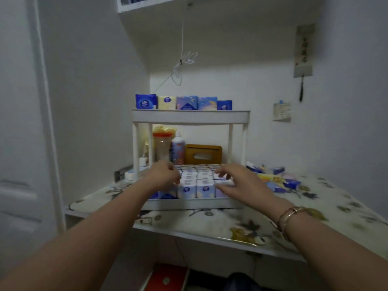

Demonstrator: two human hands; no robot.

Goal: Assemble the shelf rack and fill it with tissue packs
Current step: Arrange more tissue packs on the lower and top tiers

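Packs (pixel 196 181) fill the rack's (pixel 190 116) lower tier; left hand (pixel 164 175) loosely curled at their left edge, grip unclear, right hand (pixel 237 181) spread over them; likely light, soft, film-slick, so pinch across the short sides.

A table (pixel 220 223) with a floral cover carries the white rack (pixel 190 203) in the middle. Loose tissue packs (pixel 277 181) lie scattered to its right; a jar (pixel 162 147), bottle (pixel 178 150) and wooden box (pixel 203 154) stand behind it.
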